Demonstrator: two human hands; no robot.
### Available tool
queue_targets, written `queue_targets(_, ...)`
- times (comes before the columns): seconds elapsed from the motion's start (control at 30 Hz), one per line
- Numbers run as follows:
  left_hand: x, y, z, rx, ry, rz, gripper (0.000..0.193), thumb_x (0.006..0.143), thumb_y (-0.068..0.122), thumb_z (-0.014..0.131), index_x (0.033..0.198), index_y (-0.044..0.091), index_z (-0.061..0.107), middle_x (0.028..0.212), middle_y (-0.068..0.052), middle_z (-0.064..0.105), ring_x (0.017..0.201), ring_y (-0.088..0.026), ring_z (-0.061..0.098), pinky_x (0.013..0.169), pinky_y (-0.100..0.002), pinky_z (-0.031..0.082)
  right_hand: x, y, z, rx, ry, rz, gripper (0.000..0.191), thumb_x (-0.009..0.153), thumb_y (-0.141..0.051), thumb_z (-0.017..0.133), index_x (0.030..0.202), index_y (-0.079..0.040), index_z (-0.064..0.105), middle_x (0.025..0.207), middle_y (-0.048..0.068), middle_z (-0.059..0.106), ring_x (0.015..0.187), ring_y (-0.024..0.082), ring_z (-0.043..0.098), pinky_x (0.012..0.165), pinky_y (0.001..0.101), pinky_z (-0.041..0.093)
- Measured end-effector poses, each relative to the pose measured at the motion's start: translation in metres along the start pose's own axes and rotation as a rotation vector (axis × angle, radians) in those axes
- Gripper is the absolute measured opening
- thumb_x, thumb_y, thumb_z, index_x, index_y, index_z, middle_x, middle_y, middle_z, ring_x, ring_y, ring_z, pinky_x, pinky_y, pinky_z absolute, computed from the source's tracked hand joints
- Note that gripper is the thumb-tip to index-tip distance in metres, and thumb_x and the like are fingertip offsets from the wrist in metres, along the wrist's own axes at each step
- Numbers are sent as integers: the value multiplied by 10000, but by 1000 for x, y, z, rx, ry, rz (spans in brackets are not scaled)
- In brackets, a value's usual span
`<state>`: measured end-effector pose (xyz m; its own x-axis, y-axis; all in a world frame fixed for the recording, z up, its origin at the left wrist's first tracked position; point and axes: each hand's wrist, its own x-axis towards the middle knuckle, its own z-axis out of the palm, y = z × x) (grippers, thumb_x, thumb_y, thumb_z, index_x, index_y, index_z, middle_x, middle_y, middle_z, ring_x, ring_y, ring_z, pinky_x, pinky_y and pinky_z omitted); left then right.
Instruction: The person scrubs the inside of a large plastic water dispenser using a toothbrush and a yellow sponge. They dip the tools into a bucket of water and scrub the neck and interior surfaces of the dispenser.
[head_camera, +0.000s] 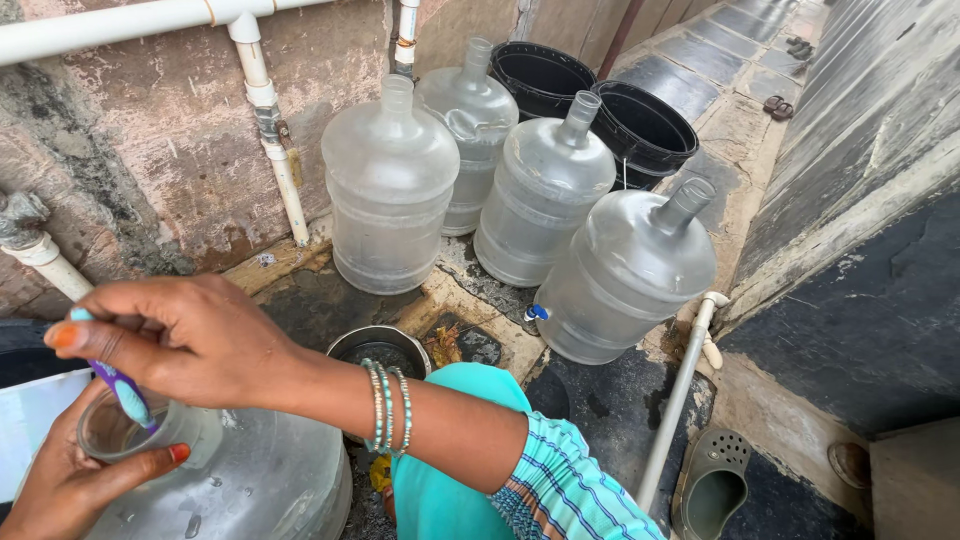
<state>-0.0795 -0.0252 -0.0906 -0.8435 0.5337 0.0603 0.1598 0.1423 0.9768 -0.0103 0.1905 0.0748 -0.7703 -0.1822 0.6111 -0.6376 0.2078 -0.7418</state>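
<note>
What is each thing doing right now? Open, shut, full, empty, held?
Right hand: gripping the toothbrush, dipped into the bottle neck.
Left hand: wrapped around the neck of the near bottle.
Near bottle: uncapped, tilted, wet.
Four bottles by the wall: upright, uncapped, look empty.
Two black tubs: open, look empty.
Metal bowl: on the ground, partly hidden.

A purple and teal toothbrush (118, 385) pokes, seemingly bristles down, into the open neck of a clear water jug (250, 480).
</note>
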Motion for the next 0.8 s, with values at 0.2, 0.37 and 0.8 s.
queue_targets(0.2, 6, 37, 27, -66, 219, 193, 851, 686, -88, 778, 1456, 22, 432, 1351, -116, 603, 1311, -244, 566, 1053, -417, 455, 1, 25, -2, -110, -112, 26, 385, 1072, -482, 568, 1125, -137, 730, 765, -1, 715, 669, 81, 668, 627, 252, 503)
queue_targets(0.37, -16, 59, 35, -125, 217, 145, 599, 765, -57, 708, 1332, 26, 532, 1176, -117, 691, 1180, -207, 671, 957, -373, 578, -5, 34, 4, -159, -155, 183, 386, 1074, -458, 563, 1075, -122, 753, 761, 22, 749, 672, 108, 705, 658, 285, 529)
queue_targets(0.8, -18, 92, 36, -66, 228, 91, 578, 783, -61, 695, 1333, 30, 542, 1189, -101, 676, 1182, -203, 659, 984, -380, 556, -5, 40, 20, -118, -178, 124, 412, 1063, -492, 547, 1063, -123, 732, 769, -15, 725, 672, 68, 677, 651, 273, 511)
